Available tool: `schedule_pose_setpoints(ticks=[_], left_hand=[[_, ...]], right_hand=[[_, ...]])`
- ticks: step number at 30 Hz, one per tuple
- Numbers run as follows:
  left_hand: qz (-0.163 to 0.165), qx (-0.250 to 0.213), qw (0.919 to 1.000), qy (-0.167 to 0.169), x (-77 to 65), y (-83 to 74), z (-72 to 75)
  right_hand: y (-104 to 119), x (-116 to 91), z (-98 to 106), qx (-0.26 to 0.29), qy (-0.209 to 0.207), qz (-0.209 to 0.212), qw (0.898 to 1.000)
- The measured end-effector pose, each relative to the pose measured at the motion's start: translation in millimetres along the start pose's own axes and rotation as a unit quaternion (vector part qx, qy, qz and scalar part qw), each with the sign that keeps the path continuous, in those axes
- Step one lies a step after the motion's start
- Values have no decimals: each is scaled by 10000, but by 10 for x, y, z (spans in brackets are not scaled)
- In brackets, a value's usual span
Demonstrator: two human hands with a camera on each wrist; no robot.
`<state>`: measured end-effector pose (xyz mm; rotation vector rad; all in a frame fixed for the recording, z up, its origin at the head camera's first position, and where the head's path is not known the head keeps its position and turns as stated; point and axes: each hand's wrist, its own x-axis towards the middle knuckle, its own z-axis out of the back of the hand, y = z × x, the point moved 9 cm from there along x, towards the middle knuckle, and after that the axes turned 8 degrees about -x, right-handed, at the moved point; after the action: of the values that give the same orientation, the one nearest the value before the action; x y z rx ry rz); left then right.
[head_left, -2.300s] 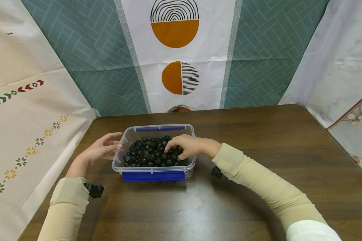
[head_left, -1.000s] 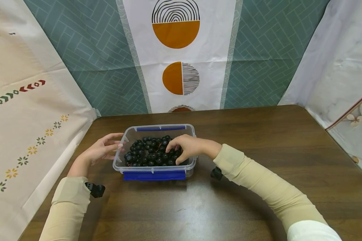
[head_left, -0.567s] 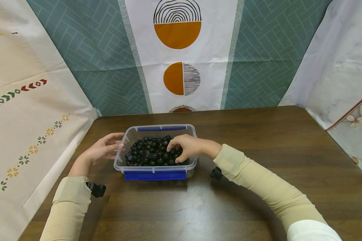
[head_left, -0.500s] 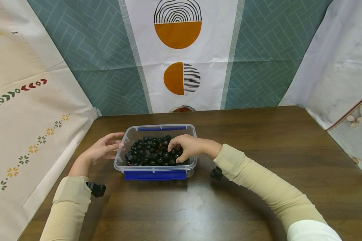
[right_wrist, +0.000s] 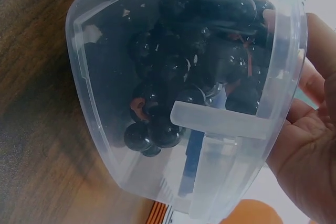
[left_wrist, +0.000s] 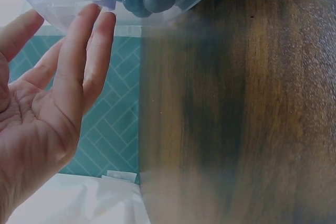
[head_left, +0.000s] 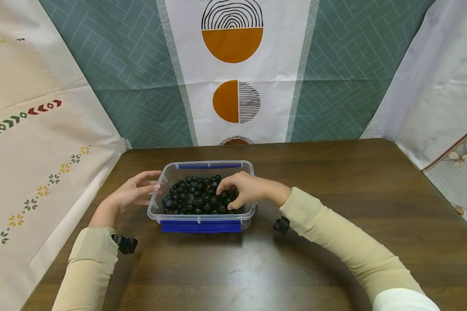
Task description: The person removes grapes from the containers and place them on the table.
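A clear plastic food container [head_left: 202,217] with blue clips stands uncovered on the table, dark grapes [head_left: 196,202] heaped over its floor. Beside its left end is my left hand [head_left: 130,193], fingers extended. In the left wrist view, the fingertips of that left hand [left_wrist: 63,87] meet the container wall [left_wrist: 173,17]. My right hand [head_left: 244,188] reaches over the right rim, thumb and index finger spread apart among the grapes. Through the wall, the right wrist view shows glossy grapes [right_wrist: 176,69] and a reddish stem; the right hand [right_wrist: 310,135] partly shows at the right edge.
The brown wooden table [head_left: 327,181] extends well to the right of the container and in front of it. Patterned cloth [head_left: 140,77] hangs behind the far edge, and a white embroidered cloth [head_left: 46,142] slopes along the left side.
My right thumb has spread away from the fingers since the earliest frame, and the right wrist has shifted slightly right. The left hand and grapes stay about where they were.
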<state>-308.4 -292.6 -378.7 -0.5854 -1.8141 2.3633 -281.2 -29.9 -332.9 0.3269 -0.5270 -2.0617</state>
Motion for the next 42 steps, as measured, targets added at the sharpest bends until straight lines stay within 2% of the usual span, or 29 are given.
schedule_pose_setpoints(ticks=[8,17,26,33,42], left_hand=[[-8,4,10000,17,-1,11,15],[87,14,10000,17,-14,-6,11],[145,0,9999,14,-26,8,0],[166,-29,9999,0,-18,12,-4],[225,-101,9997,9,-34,18,-1]], right_hand=[[41,-9,43,51,-161,93,9998],[87,-50,185,170,-463,198,9986],[98,-103,242,244,-510,175,9982],[103,-147,308,179,-628,340,9973],[96,-209,392,195,-766,246,9966]])
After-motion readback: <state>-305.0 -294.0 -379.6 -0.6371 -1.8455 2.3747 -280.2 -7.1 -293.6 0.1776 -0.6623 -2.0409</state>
